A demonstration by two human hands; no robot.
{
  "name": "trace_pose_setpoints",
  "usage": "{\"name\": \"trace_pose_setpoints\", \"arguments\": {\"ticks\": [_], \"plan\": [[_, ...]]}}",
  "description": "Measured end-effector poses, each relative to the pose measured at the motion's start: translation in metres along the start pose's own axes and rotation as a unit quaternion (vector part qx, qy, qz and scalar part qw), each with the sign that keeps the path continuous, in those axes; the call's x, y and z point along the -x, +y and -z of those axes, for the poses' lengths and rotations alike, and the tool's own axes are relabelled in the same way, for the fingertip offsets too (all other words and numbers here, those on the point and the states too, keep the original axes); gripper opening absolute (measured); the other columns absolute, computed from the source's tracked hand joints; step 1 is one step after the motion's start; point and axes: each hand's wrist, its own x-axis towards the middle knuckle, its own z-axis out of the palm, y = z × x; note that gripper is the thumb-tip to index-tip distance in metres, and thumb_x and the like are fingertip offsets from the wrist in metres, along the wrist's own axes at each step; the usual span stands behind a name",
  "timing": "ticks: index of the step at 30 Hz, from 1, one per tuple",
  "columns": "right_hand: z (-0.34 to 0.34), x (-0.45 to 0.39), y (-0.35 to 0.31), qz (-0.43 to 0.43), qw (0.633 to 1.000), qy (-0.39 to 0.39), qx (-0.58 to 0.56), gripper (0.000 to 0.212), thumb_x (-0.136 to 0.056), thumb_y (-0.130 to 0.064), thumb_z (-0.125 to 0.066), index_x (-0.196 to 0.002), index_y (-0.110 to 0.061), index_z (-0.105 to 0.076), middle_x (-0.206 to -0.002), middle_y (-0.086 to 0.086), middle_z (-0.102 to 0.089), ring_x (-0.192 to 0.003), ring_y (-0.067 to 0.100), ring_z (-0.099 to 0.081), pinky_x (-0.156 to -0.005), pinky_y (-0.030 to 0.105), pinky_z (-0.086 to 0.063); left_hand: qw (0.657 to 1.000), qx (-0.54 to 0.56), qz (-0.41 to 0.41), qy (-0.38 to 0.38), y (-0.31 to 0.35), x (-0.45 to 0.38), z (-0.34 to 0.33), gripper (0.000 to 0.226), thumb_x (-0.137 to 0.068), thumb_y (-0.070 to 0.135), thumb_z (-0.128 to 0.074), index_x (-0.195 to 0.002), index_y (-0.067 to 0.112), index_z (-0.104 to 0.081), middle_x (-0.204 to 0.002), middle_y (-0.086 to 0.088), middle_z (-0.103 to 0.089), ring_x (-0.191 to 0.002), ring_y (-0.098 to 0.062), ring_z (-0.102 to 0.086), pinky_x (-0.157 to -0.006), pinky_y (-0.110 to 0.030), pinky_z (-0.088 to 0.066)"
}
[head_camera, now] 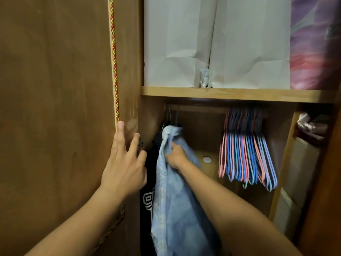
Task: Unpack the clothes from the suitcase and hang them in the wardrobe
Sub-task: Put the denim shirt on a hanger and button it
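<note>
- Hanging from the wooden rail at the left end of the brown wooden wardrobe [203,94], a pale blue crumpled cotton shirt [175,191] droops in long folds, its collar bunched at the top under a thin wire hook.
- Head view: the right hand [176,156] reaches into the wardrobe and grips the pale blue shirt just below the collar, fingers curled into the cloth.
- The left hand [125,163] lies flat with fingers spread and straight against the edge of the open brown wardrobe door [55,108], holding nothing.
- A dark garment with white lettering [149,191] hangs just beside the shirt on its left, touching it and partly hidden behind it.
- A tight bunch of empty pink, blue and teal wire hangers [247,154] hangs well apart to the right on the same rail; too many overlap to count.
- Two white paper bags [212,43] stand side by side on the shelf above, with a purple and pink patterned bundle [315,43] beside them.
- One red-and-gold twisted cord [114,61] runs down the door edge.
</note>
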Motion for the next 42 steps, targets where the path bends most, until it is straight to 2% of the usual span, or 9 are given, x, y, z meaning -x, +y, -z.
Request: {"name": "trace_pose_setpoints", "arguments": {"ticks": [4,6,10,14,17,22,27,32,42], "plan": [[-0.033,-0.022,-0.027,0.010,0.996,-0.042,0.081,0.059,-0.105,-0.023,-0.042,-0.156,-0.002,-0.021,-0.153,0.019,-0.039,-0.140,0.031,-0.040,-0.111,0.032,-0.029,1.000,0.008,-0.005,-0.007,0.000,0.000,0.002,0.030,-0.076,0.024,-0.059,-0.090,0.002,-0.072,-0.143,-0.031,-0.051,-0.144,-0.065,0.008,-0.120,-0.068,-0.009],[-0.026,-0.013,-0.023,0.009,0.994,-0.077,0.080,0.070,-0.100,-0.021,-0.048,-0.157,-0.005,-0.011,-0.154,0.019,-0.038,-0.136,0.030,-0.044,-0.111,0.031,-0.034,1.000,0.010,-0.006,-0.011,-0.001,0.001,0.003,0.031,-0.076,0.025,-0.057,-0.090,0.002,-0.072,-0.143,-0.031,-0.050,-0.144,-0.064,0.008,-0.120,-0.068,-0.007],[0.019,0.021,0.006,0.047,0.973,-0.153,0.169,0.062,-0.088,-0.021,-0.064,-0.145,-0.014,-0.041,-0.134,0.010,-0.057,-0.118,0.030,-0.057,-0.096,0.033,-0.047,1.000,0.010,-0.008,-0.020,0.000,0.001,0.005,0.031,-0.076,0.027,-0.055,-0.086,0.002,-0.071,-0.142,-0.031,-0.051,-0.144,-0.064,0.009,-0.121,-0.068,-0.006],[0.078,0.043,0.043,0.026,0.853,0.116,0.508,0.033,-0.091,-0.024,-0.054,-0.122,-0.015,-0.062,-0.126,0.011,-0.050,-0.116,0.033,-0.045,-0.095,0.041,-0.040,1.000,0.009,-0.008,-0.025,-0.001,0.001,0.008,0.028,-0.076,0.028,-0.062,-0.084,0.003,-0.072,-0.140,-0.030,-0.054,-0.145,-0.063,0.010,-0.122,-0.066,-0.002],[0.111,0.049,0.061,-0.064,0.805,0.164,0.567,0.037,-0.097,-0.023,-0.049,-0.131,-0.011,-0.051,-0.129,0.012,-0.051,-0.119,0.030,-0.048,-0.097,0.041,-0.039,1.000,0.015,-0.009,-0.024,-0.001,0.001,0.009,0.028,-0.075,0.027,-0.063,-0.083,0.002,-0.072,-0.137,-0.031,-0.056,-0.145,-0.063,0.010,-0.122,-0.065,0.001],[0.118,0.048,0.072,-0.064,0.826,0.148,0.540,0.053,-0.098,-0.002,-0.040,-0.149,0.002,-0.027,-0.125,0.013,-0.065,-0.112,0.031,-0.064,-0.087,0.038,-0.049,0.999,0.036,-0.011,-0.020,-0.002,0.002,0.010,0.025,-0.073,0.024,-0.064,-0.080,0.001,-0.072,-0.134,-0.031,-0.058,-0.145,-0.063,0.007,-0.122,-0.065,-0.002],[0.119,0.050,0.056,-0.064,0.888,0.168,0.424,0.031,-0.094,0.000,-0.051,-0.125,0.005,-0.052,-0.118,0.021,-0.066,-0.112,0.039,-0.063,-0.090,0.043,-0.052,0.999,0.036,-0.015,-0.028,-0.003,0.002,0.012,0.028,-0.074,0.025,-0.063,-0.085,0.001,-0.072,-0.134,-0.031,-0.058,-0.145,-0.063,0.007,-0.122,-0.065,-0.001],[0.096,0.055,0.037,-0.052,0.936,0.194,0.288,0.020,-0.096,-0.005,-0.050,-0.115,0.001,-0.055,-0.116,0.023,-0.066,-0.109,0.044,-0.061,-0.086,0.045,-0.050,0.998,0.040,-0.014,-0.047,-0.003,0.001,0.013,0.029,-0.072,0.026,-0.064,-0.085,0.001,-0.071,-0.134,-0.031,-0.057,-0.145,-0.063,0.007,-0.122,-0.066,-0.002],[0.034,0.165,0.073,-0.042,0.970,0.193,0.139,0.029,-0.088,-0.021,-0.045,-0.113,-0.014,-0.058,-0.094,0.021,-0.070,-0.090,0.044,-0.064,-0.075,0.046,-0.050,0.992,0.116,0.023,-0.034,0.021,0.025,0.011,0.025,-0.077,0.022,-0.064,-0.097,0.007,-0.067,-0.154,-0.029,-0.035,-0.151,-0.051,-0.002,-0.123,-0.058,0.000]]}}
